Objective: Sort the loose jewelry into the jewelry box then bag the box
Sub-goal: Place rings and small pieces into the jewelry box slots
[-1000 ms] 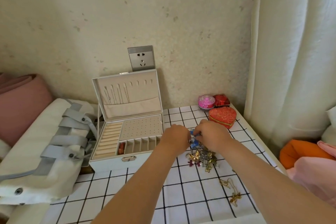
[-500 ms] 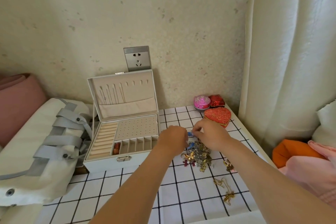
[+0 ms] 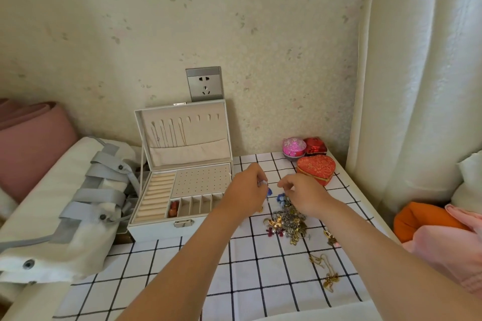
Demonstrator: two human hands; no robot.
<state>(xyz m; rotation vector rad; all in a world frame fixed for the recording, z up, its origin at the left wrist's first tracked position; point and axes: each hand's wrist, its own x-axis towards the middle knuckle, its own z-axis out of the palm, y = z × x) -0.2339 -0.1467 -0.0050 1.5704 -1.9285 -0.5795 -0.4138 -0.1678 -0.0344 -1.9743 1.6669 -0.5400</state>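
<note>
1. I see a white cloth with a black grid point(image 3: 260, 276) covering the table; everything in the task sits on it, set against a pale wallpapered wall with a grey socket plate point(image 3: 204, 84).
2. White fabric bag with grey straps point(image 3: 78, 203) lies on its side to the left of the table, its edge touching the box's left wall.
3. White rectangular jewelry box point(image 3: 156, 229) stands open at the cloth's left rear, lid upright against the wall, long axis left to right, clasp facing me. Thin chains hang inside the lid. In the tray: ring rolls at left, a perforated panel at rear, a row of small slots at front. The leftmost slot holds reddish-orange pieces; the other slots I can see look empty.
4. Red heart-shaped brocade box point(image 3: 316, 168), round pink tin point(image 3: 293, 147) and small red box point(image 3: 315, 145) cluster at right rear, all lidded.
5. Left hand point(image 3: 243, 197), just right of the box, pinches a small silvery piece with a blue bit hanging below; I cannot tell what kind.
6. Right hand point(image 3: 303, 194) hovers over the pile, fingertips pinched; whether anything is between them I cannot tell.
7. Tangled heap of loose jewelry point(image 3: 288, 221) lies under the right hand; a gold chain point(image 3: 326, 272) lies apart, nearer me.
</note>
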